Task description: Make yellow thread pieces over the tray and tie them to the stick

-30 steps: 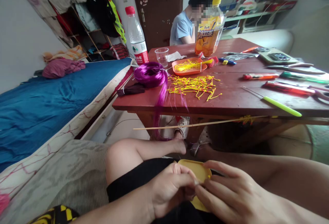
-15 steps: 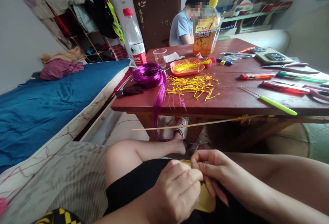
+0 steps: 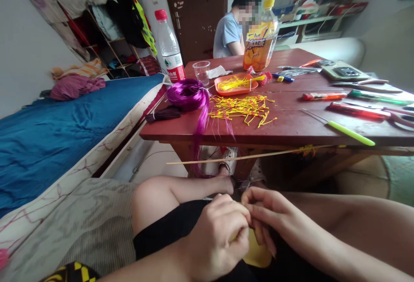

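Note:
Over my lap, my left hand [image 3: 220,239] is closed, its fingers curled in toward my other hand. My right hand [image 3: 270,213] pinches with thumb and forefinger right against it, the lower fingers hanging looser. Whatever sits between the fingertips is too small or hidden to make out. Below both hands, a flat yellow piece [image 3: 258,252], perhaps a shallow tray, lies on the black cloth of my lap, partly covered by them. On the table ahead is a heap of short yellow knotted strings [image 3: 242,107] with reddish ends. A coil of shiny purple thread [image 3: 187,94] lies left of it, strands hanging over the edge.
An orange tray [image 3: 236,90] with yellow strings stands on the red table [image 3: 284,122]. Bottles [image 3: 170,49] and a plastic cup [image 3: 201,73] are behind. A green-handled hook [image 3: 351,133], knives and scissors lie right. A thin stick [image 3: 226,160] extends along the front edge. A person [image 3: 229,32] sits opposite.
My left hand has shifted slightly left and turned, its fingers curling more. My right hand stays nearly in place, lower fingers drawn in a little. The things on the table are unchanged.

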A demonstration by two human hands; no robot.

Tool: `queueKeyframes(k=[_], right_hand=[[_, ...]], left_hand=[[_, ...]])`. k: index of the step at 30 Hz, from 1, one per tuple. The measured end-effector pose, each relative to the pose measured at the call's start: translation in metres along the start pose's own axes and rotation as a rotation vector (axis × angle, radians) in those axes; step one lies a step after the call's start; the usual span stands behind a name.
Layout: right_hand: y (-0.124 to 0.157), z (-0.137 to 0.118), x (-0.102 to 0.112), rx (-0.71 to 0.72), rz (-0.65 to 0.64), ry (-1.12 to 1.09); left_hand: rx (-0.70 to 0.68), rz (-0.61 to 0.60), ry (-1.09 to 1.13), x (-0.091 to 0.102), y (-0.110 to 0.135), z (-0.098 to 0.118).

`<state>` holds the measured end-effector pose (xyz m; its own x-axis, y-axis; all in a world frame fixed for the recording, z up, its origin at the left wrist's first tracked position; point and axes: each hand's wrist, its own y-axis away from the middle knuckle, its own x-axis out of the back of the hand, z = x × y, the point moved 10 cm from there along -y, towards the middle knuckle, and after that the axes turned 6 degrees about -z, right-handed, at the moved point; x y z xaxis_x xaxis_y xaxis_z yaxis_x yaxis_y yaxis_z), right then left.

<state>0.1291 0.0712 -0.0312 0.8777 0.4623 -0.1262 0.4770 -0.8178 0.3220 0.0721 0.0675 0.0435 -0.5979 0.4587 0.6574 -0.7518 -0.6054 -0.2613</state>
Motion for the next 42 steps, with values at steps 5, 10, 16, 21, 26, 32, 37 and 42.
queueKeyframes(k=[5,10,16,21,26,32,37,42], right_hand=[[0.056,-0.073,-0.045,0.883,0.043,1.197],[0.071,-0.061,-0.062,1.055,0.107,1.58],[0.05,-0.063,-0.026,0.808,0.118,0.988],[0.008,-0.001,0.002,0.103,0.078,0.211],[-0.004,0.019,-0.01,-0.036,-0.038,-0.278],[-0.002,0.013,-0.004,-0.015,-0.013,-0.224],[0.009,-0.019,0.01,0.138,0.204,0.612],[0.017,-0.037,-0.002,0.392,0.261,0.957]], left_hand=[[0.885,-0.11,1.064,-0.054,0.032,-0.067],[1.016,-0.048,1.353,-0.076,0.043,-0.071],[0.736,-0.014,1.075,-0.052,0.026,-0.062],[0.304,0.129,0.354,-0.007,0.013,-0.03],[-0.306,0.174,-0.287,-0.004,0.023,0.026],[-0.329,0.036,-0.46,-0.01,0.017,0.029],[-0.082,0.08,-0.47,-0.004,0.011,0.012],[-0.027,0.134,-0.47,-0.006,0.013,0.007]])
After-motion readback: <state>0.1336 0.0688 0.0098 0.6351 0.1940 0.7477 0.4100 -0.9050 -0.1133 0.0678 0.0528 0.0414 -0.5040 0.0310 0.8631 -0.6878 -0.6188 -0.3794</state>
